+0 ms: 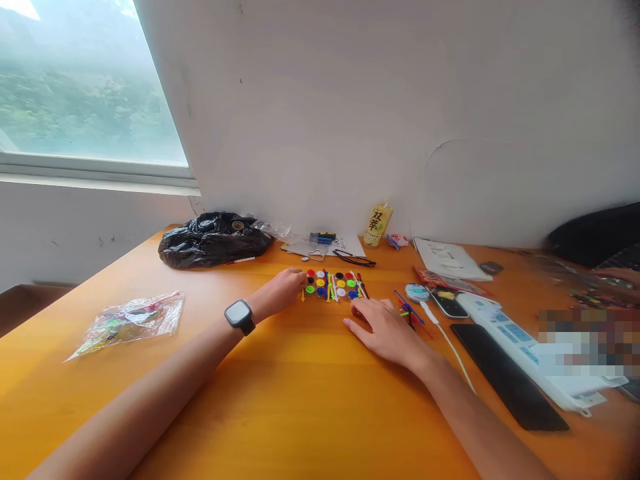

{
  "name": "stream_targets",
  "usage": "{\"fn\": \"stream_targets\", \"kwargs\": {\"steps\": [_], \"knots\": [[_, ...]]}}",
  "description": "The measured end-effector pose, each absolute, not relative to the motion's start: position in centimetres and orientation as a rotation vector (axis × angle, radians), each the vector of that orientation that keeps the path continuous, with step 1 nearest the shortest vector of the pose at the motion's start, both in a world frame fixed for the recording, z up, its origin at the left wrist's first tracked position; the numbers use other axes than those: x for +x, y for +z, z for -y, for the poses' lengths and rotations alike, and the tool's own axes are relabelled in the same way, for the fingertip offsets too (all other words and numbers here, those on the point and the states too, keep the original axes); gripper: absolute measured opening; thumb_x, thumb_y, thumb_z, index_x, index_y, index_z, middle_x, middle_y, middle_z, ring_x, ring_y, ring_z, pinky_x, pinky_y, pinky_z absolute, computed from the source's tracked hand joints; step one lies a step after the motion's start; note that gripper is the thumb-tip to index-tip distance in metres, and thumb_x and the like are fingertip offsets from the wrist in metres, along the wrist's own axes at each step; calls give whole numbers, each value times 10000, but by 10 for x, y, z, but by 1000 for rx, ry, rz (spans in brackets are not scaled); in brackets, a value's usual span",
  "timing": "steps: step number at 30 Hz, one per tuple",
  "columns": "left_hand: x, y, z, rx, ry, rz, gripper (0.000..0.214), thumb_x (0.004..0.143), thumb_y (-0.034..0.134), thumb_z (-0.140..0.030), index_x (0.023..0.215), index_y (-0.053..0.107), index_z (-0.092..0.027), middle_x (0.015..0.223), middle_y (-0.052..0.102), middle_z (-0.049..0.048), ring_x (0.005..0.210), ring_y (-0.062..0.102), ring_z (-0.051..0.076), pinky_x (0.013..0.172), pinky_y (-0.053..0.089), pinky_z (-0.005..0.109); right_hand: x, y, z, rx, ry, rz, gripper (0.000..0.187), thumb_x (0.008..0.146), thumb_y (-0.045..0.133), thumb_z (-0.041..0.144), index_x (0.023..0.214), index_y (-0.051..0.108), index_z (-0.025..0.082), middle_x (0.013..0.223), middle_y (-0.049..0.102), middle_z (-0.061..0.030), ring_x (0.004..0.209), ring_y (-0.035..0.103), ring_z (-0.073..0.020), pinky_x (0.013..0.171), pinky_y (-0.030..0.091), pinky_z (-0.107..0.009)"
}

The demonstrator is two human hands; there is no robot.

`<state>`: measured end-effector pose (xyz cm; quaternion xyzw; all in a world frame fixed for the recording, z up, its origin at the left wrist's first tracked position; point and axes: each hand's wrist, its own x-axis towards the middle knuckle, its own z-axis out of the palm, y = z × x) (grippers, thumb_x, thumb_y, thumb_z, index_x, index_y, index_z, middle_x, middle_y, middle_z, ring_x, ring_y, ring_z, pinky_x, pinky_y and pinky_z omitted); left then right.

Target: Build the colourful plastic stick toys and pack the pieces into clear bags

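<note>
Small coloured plastic discs (330,283) and thin coloured sticks lie in rows on the orange table (280,400). My left hand (284,288), with a black watch (239,315) on its wrist, rests at the left edge of the rows, fingers curled together at a yellow stick. My right hand (383,325) lies flat on the table just below the right end of the rows, fingers stretched out and holding nothing. More loose sticks (410,311) lie to its right.
A clear bag of coloured pieces (127,322) lies at left. A black plastic bag (213,239), glasses (354,259), a yellow bottle (378,225) and papers (449,259) line the wall. A white power strip (520,347), phones and a cable sit at right.
</note>
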<state>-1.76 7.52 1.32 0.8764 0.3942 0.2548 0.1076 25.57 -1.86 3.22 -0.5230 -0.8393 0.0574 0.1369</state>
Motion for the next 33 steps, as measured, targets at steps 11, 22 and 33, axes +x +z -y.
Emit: {"fn": "stream_targets", "kwargs": {"steps": [11,22,33], "knots": [[-47,46,-86,1998,1019,-1096,232,928,637,-373,867,655,-150,833,719,63,777,688,179,714,538,277,248,41,23,-1350,149,2346,175,1021,530,344,1071,639,217,1061,703,-90,1008,642,-255,923,447,-412],[2,90,-26,1548,760,-828,328,841,779,-433,808,614,-151,896,720,59,742,640,123,564,417,197,234,40,33,-1113,786,1827,501,994,564,464,1450,509,263,971,597,-20,725,530,-149,729,504,-306],[-3,96,-26,1585,809,-947,298,878,738,-422,819,607,-160,816,719,50,643,596,99,453,324,166,245,44,25,-1077,1145,1937,514,949,597,622,695,650,178,698,587,-19,682,508,-158,644,390,-290]]}}
